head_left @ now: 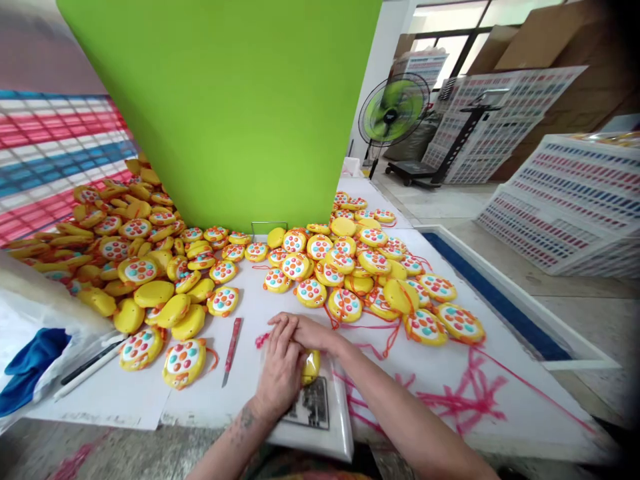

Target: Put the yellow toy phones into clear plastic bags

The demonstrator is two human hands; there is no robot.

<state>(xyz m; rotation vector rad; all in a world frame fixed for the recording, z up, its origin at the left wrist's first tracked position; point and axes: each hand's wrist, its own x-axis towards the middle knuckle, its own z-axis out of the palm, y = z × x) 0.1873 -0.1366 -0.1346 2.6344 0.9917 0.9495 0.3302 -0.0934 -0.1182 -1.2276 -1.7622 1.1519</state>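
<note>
My left hand [279, 365] and my right hand [311, 332] meet at the front of the white table, with their fingers closed and overlapping. A yellow toy [311, 368] shows partly between my left hand and right wrist. What the fingertips hold is hidden. Below my hands lies a clear plastic bag [341, 427] with a dark printed card [316, 403] visible through it. Small pink bits [261, 341] show just past my left fingers. To the left rests a red craft knife [233, 350], its blade pointing toward me.
Yellow toys with coloured dots pile up at left [137, 270] and right [345, 257]. Pink ribbons [465, 397] lie at right; two pens [90, 367] at left. A green panel [230, 113] stands behind. White crates [565, 200] and a fan [393, 113] stand beyond.
</note>
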